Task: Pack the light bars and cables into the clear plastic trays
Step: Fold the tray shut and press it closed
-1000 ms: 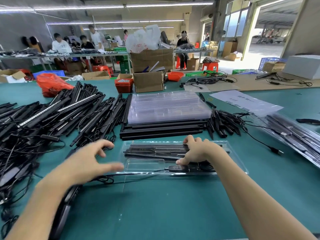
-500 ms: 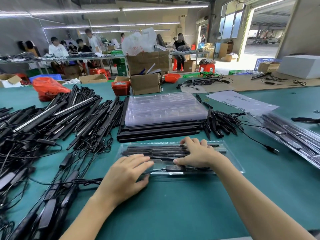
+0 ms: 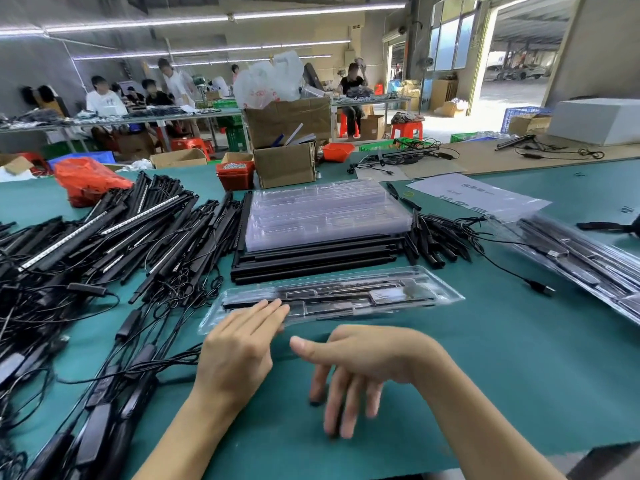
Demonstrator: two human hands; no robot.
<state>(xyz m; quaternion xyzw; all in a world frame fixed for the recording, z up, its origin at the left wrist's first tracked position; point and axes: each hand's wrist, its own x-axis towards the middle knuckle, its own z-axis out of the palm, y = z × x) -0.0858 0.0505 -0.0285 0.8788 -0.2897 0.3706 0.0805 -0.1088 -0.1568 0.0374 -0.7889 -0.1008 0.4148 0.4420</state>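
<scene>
A clear plastic tray point(image 3: 440, 289) lies across the green table in front of me, with black light bars and a cable inside. My left hand point(image 3: 239, 348) is open, its fingertips resting flat on the tray's left end. My right hand point(image 3: 353, 368) hangs over the bare table nearer to me, fingers spread and pointing down, holding nothing. Behind the tray is a stack of empty clear trays point(image 3: 322, 213) on a row of black light bars point(image 3: 311, 261). A big heap of loose light bars and cables point(image 3: 97, 244) covers the left.
Packed trays point(image 3: 581, 258) lie at the right, with a loose cable plug point(image 3: 540, 287) beside them. Short black parts point(image 3: 436, 244) sit right of the stack. Cardboard boxes point(image 3: 284, 164), a red bin point(image 3: 235, 174), a red bag point(image 3: 86, 181) and a paper sheet point(image 3: 478, 195) stand further back.
My right hand has lifted off the tray and drawn back toward me. My left hand slid up so that only its fingertips touch the tray's left end.
</scene>
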